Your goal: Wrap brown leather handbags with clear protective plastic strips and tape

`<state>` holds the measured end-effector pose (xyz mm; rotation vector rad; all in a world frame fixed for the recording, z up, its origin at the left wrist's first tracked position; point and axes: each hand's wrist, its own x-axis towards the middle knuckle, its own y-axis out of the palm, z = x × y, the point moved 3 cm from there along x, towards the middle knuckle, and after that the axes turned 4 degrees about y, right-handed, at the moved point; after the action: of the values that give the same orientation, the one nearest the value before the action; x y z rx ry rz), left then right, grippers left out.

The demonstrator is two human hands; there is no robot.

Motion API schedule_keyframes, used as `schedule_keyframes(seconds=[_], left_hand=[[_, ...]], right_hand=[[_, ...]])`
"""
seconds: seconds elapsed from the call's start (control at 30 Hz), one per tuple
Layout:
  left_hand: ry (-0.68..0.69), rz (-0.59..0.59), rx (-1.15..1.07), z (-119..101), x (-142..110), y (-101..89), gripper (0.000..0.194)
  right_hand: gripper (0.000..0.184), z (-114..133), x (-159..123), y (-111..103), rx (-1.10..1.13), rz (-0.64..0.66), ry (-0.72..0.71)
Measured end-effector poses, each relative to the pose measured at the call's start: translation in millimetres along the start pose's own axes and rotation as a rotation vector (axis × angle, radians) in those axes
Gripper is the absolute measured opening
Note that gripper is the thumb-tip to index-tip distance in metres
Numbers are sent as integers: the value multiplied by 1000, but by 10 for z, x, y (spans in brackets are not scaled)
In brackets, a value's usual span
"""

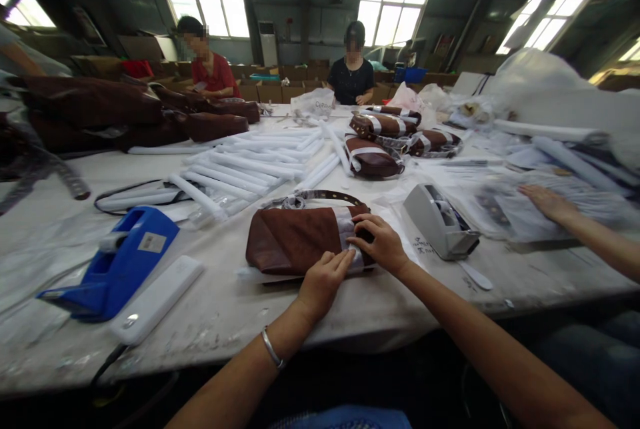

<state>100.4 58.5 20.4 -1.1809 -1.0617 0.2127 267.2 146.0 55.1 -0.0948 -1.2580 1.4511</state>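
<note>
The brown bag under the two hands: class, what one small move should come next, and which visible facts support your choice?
Probably smooth the pale strip down with the right hand while the left hand steadies the brown bag. Both hands' fingers rest at that strip, and the bags farther back wear similar pale bands.
</note>
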Motion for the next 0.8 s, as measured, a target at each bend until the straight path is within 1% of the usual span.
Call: schedule_keyframes(seconds=[0.07,0.13,0.2,0.27,0.33,0.37,0.43,0.47,0.5,0.53,0.57,0.63,0.7,0.73,0.8], left_hand=[[-33,-16,-27,5,7,7,44],[-40,-26,-42,3,4,22,47],[-33,-24,-48,1,-5,38,50],[-30,-26,-46,5,-16,50,53],[-29,-32,-43,13,-25,59,54],[-25,-36,-40,17,-28,64,55],[-15,-46,-34,21,-35,73,56],[-11,-49,-30,22,-37,77,56],[-6,-50,-26,21,-39,80,56],[-3,-52,-22,19,-39,82,56],[-2,-53,-18,17,-39,81,56],[-5,-52,-15,14,-37,77,55],[-12,-49,-20,13,-35,73,55],[-18,-45,-24,13,-35,74,56],[-25,-41,-33,15,-36,78,56]], right_hand=[[12,13,-54,-35,-28,-49,6],[16,-8,-119,-160,-95,-87,-5],[21,-106,-186,-403,-196,-124,-15],[22,-306,-252,-760,-316,-198,35],[24,-589,-322,-1172,-421,-303,188],[25,-747,-359,-1368,-444,-348,305],[23,-1075,-442,-1663,-348,-377,623],[20,-1220,-483,-1743,-249,-361,782],[19,-1340,-519,-1776,-139,-332,916],[20,-1432,-546,-1772,-37,-300,1016],[23,-1498,-561,-1743,46,-272,1080],[29,-1574,-558,-1655,153,-245,1133],[30,-1613,-528,-1574,260,-255,1165],[30,-1622,-505,-1555,306,-280,1168],[28,-1616,-465,-1574,372,-372,1140]])
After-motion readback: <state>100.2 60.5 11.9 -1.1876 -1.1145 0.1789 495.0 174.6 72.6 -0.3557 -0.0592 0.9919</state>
